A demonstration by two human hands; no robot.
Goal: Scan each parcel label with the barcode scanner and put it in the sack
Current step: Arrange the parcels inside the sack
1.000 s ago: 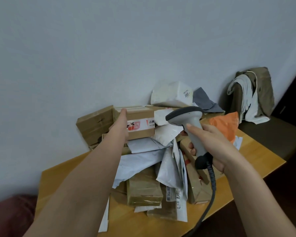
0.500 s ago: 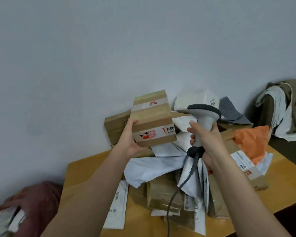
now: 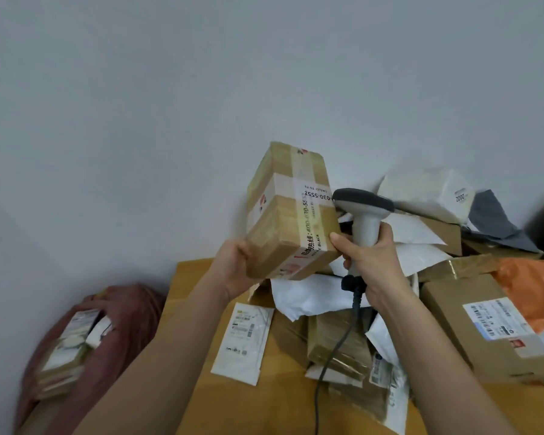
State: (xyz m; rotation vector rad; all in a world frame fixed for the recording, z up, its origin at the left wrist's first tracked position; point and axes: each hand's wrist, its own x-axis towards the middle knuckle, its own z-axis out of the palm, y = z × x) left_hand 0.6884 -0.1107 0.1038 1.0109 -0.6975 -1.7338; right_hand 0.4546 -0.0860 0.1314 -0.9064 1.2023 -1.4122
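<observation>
The left hand (image 3: 233, 271) grips a taped cardboard box (image 3: 291, 211); the right hand (image 3: 371, 262) clasps the barcode scanner (image 3: 363, 211) beside it. With no shipping label showing, the scan may fail.

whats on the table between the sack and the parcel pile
In the head view, a flat white mailer lies label up on the table between the sack and the pile; the left forearm crosses above it.

Left hand (image 3: 233, 271) grips a taped cardboard parcel (image 3: 291, 211) upright; right hand (image 3: 374, 265) holds the barcode scanner (image 3: 363, 211) just beside it.
</observation>
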